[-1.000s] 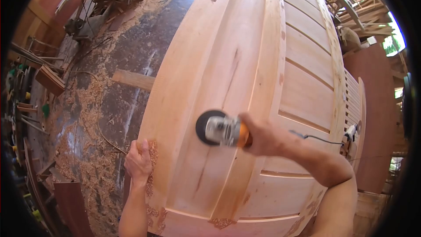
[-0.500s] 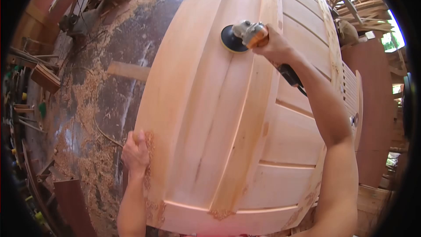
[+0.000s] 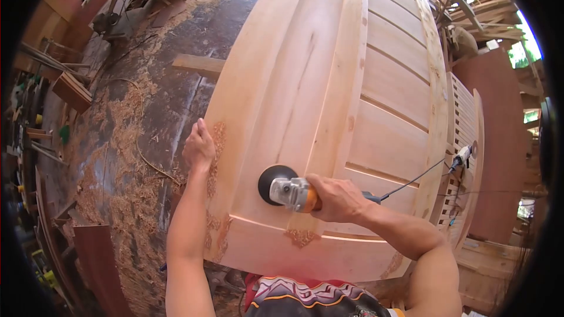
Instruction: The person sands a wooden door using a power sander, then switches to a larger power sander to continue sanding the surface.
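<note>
1. Head view, and here's your power tool [image 3: 294, 194], on the wooden panel [image 3: 352, 258] towards its near end, left of centre. The black disc [image 3: 273, 185] is over the long smooth board [image 3: 299, 100], its face turned down to the wood, probably so it can bear broadly on the surface. Whether it's actually touching, you can't tell from here.
2. Your right hand [image 3: 341, 199] has the orange body, fingers closed around it, likely to steer the head while the cord [image 3: 411, 182] trails off past the panel's right edge, away from the disc.
3. Over on the left edge, your left hand [image 3: 200, 147] is well apart from the disc, up from the near left corner. It looks like a brace for your lean, clear of the disc. The fingers look partly curled; how far they wrap under that edge is hidden.
4. Now the pose: right elbow bent out wide, forearm angling in to the tool, wrist roughly in line, back of the hand up. Your left arm reaches forward, only slightly bent, thumb side uppermost, your shirt [image 3: 317, 299] close to the panel's near edge.
</note>
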`<state>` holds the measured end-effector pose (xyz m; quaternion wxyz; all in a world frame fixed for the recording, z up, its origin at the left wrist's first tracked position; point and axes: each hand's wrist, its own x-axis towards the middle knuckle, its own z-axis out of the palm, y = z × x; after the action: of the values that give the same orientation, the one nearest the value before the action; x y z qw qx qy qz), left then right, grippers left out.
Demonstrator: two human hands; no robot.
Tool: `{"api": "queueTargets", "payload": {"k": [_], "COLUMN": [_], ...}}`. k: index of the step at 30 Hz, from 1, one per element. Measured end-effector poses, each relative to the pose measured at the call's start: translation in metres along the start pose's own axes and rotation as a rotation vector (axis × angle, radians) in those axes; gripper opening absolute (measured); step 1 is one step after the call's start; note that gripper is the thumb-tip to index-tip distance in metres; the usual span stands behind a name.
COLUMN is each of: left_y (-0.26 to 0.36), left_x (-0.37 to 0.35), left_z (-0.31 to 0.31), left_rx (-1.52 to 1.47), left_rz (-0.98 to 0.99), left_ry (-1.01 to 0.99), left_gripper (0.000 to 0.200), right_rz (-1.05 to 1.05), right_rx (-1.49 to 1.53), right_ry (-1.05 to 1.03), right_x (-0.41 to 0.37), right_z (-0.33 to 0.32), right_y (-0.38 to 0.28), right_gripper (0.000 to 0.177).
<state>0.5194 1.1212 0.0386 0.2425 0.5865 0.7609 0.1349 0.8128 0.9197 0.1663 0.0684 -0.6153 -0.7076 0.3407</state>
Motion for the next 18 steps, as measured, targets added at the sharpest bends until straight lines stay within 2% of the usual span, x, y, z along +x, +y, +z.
{"api": "queueTargets", "payload": {"k": [2, 5, 7, 8, 9, 10, 11, 12, 13, 14, 16, 18], "left_y": [-0.003, -0.03, -0.01, -0.004, 0.003, 0.027, 0.044, 0.05, 0.072, 0.082, 0.1, 0.101], "left_x": [-0.004, -0.008, -0.058, -0.105, -0.151, -0.206, -0.258, -0.304, -0.346, -0.384, -0.437, -0.474], "left_z": [-0.001, 0.012, 0.017, 0.031, 0.045, 0.051, 0.053, 0.072, 0.059, 0.065, 0.05, 0.055], "left_rx": [-0.069, -0.233, -0.323, -0.381, -0.421, -0.816, -0.747, -0.32, -0.747, -0.865, -0.911, -0.671], "left_rz": [0.027, 0.447, 0.66, 0.669, 0.631, 0.795, 1.041, 1.298, 1.306, 1.374, 1.573, 1.8], "left_ry": [0.062, 0.358, 0.461, 0.162, -0.129, -0.201, -0.262, -0.494, -0.581, -0.733, -0.679, -0.776], "left_gripper": [0.066, 0.047, 0.024, 0.015, 0.009, 0.012, 0.016, 0.012, 0.015, 0.027, 0.06, 0.083], "right_rz": [-0.063, 0.158, 0.239, 0.408, 0.447, 0.467, 0.483, 0.493, 0.514, 0.532, 0.562, 0.585], "right_rx": [0.06, 0.171, 0.385, 0.526, 0.576, 0.575, 0.573, 0.576, 0.597, 0.622, 0.709, 1.003], "right_ry": [0.216, 0.662, 0.931, 0.947, 1.038, 1.133, 1.233, 1.339, 1.429, 1.518, 1.647, 1.77], "right_x": [-0.027, -0.087, -0.132, -0.163, -0.187, -0.214, -0.243, -0.264, -0.281, -0.297, -0.35, -0.367], "right_z": [-0.013, -0.049, -0.071, -0.083, -0.088, -0.084, -0.074, -0.061, -0.047, -0.031, 0.016, 0.04], "right_y": [0.001, 0.004, 0.01, 0.01, 0.006, 0.022, 0.047, 0.057, 0.05, 0.044, 0.068, 0.023], "right_gripper": [0.057, 0.054, 0.05, 0.049, 0.047, 0.046, 0.046, 0.046, 0.043, 0.041, 0.041, 0.03]}}
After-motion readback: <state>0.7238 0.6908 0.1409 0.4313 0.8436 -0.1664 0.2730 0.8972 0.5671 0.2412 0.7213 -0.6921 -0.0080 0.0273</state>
